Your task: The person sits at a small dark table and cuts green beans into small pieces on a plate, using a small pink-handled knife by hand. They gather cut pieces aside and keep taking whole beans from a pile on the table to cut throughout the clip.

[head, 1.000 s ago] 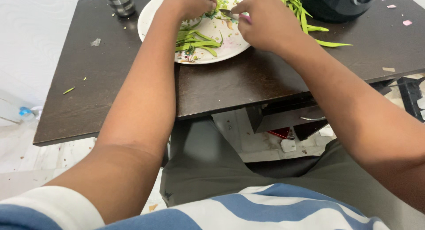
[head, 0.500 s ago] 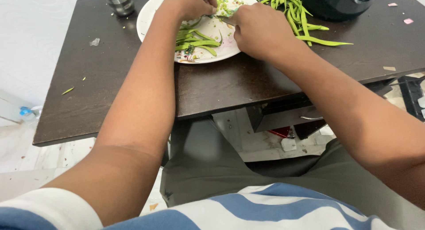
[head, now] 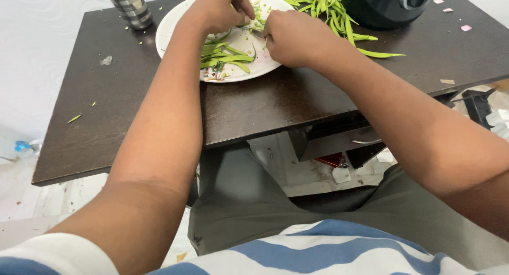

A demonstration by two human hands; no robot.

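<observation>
A white plate [head: 175, 20] on the dark wooden table [head: 132, 116] holds several green bean pods [head: 225, 58] and small chopped bits. My left hand [head: 217, 10] hovers over the plate's far side, fingers pinched together on a bean piece. My right hand [head: 294, 36] is fisted over the plate's right edge, close to the left hand; what it grips is hidden. A pile of whole green beans [head: 323, 7] lies on the table just beyond the right hand.
A steel ribbed container [head: 127, 7] stands at the table's far left. A black round appliance [head: 387, 5] sits at the far right. Pink scraps [head: 465, 27] and bean bits dot the table. An open drawer [head: 339, 140] hangs under the table edge.
My right hand has moved left and down over the plate, closer to my left hand. The left hand stays at the plate's far side.
</observation>
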